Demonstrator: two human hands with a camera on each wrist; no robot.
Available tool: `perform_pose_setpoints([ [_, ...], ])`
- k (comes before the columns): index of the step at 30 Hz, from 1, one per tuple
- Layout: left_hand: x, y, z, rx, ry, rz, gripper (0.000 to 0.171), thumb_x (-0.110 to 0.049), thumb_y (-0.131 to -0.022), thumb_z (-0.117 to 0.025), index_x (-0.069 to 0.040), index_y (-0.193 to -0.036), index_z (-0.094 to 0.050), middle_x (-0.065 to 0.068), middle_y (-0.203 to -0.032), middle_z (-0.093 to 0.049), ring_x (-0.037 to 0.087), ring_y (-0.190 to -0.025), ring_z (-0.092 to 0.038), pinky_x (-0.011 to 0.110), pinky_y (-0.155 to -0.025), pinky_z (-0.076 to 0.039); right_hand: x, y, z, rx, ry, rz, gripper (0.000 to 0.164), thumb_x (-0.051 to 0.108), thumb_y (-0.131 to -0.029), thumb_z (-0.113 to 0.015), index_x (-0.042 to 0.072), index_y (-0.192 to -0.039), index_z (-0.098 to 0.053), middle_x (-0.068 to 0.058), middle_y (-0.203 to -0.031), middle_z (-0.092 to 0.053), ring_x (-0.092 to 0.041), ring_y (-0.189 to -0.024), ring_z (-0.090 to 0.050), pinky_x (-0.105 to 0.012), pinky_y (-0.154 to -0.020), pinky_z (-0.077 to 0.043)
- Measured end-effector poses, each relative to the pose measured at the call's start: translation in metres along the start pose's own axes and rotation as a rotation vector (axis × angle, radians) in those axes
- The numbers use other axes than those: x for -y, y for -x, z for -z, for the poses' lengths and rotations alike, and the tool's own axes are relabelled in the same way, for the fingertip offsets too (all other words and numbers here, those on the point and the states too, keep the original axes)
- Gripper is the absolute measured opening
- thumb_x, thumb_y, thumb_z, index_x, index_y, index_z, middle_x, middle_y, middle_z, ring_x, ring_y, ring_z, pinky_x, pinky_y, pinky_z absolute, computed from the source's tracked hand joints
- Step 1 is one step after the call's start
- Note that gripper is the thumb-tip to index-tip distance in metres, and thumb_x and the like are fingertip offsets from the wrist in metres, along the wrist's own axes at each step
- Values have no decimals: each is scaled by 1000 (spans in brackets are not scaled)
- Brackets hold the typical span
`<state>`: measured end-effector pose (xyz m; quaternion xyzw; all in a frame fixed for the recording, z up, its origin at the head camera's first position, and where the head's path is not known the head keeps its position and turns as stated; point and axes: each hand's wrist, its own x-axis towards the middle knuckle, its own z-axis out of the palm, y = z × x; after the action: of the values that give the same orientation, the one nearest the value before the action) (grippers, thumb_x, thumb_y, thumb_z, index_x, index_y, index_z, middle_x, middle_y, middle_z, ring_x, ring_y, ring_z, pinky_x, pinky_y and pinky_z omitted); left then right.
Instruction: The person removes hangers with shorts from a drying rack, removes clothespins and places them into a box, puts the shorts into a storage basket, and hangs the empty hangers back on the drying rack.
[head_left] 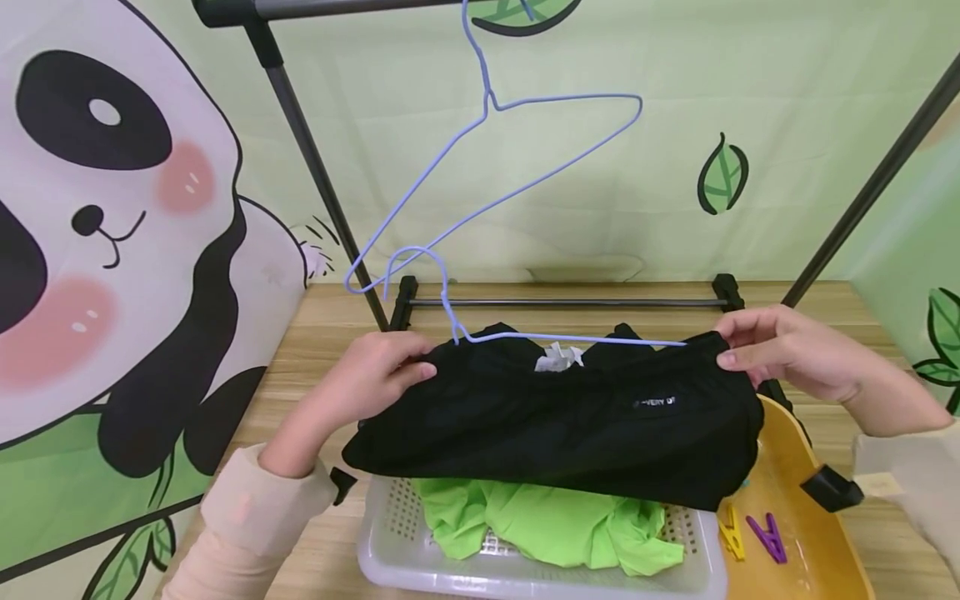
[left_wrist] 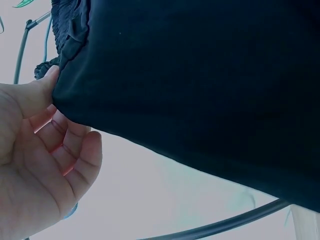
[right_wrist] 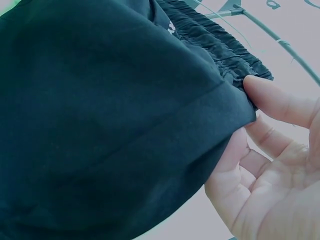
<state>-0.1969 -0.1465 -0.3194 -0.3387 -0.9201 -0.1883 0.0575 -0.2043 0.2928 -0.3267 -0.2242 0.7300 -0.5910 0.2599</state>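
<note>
Black elastic-waist pants [head_left: 555, 433] stretch between my two hands, the waistband uppermost. A lilac wire hanger [head_left: 570, 337] lies along the waist opening, its hook standing up at the left and part of it hidden by the cloth. My left hand [head_left: 378, 375] pinches the left end of the waist between thumb and fingers. At the right end, my right hand [head_left: 787, 354] pinches the waistband by the hanger's tip. Gathered elastic [right_wrist: 220, 45] shows beside the right thumb in the right wrist view. White labels [head_left: 558, 358] stick out inside the waist.
Another lilac hanger [head_left: 551, 175] hangs from the dark rack bar [head_left: 360, 8]. Below the pants, a white perforated basket [head_left: 540, 583] contains bright green cloth [head_left: 555, 525]. At the right stands a yellow bin [head_left: 817, 542] with yellow and purple clothespins [head_left: 768, 539].
</note>
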Motion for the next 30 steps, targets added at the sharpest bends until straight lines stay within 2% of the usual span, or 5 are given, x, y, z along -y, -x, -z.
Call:
perform_pose_setpoints([
  [10, 6, 8, 4, -47, 45, 61, 6, -12, -81, -62, -11, -79, -57, -5, -63, -45, 10, -61, -42, 24, -59, -35, -2, -4, -8, 87, -46, 20, 27, -5, -88, -42, 15, -95, -59, 7, -74, -59, -10, -57, -52, -23, -54, -46],
  [19, 9, 11, 4, -85, 45, 53, 5, -13, -82, -62, -9, -82, -60, -4, -65, -48, 10, -62, -43, 25, -60, -36, -8, -13, -20, 116, -30, -13, 17, -1, -87, -47, 14, -87, -55, 9, -63, -50, -10, -51, -48, -22, -50, -45],
  [24, 7, 11, 3, -75, 74, 64, 5, -13, -82, -61, -9, -84, -60, -3, -66, -50, 10, -63, -44, 25, -61, -37, -16, -19, -27, 159, -63, -55, 15, 0, -87, -48, 13, -86, -54, 9, -63, -46, -11, -51, -46, -22, -51, -46],
  [30, 6, 11, -1, -77, 91, 55, 6, -14, -82, -62, -8, -85, -61, -3, -69, -54, 11, -64, -45, 26, -62, -38, -27, -24, -36, 158, -76, -141, 7, 4, -86, -50, 11, -86, -52, 10, -65, -46, -7, -53, -48, -20, -53, -47],
])
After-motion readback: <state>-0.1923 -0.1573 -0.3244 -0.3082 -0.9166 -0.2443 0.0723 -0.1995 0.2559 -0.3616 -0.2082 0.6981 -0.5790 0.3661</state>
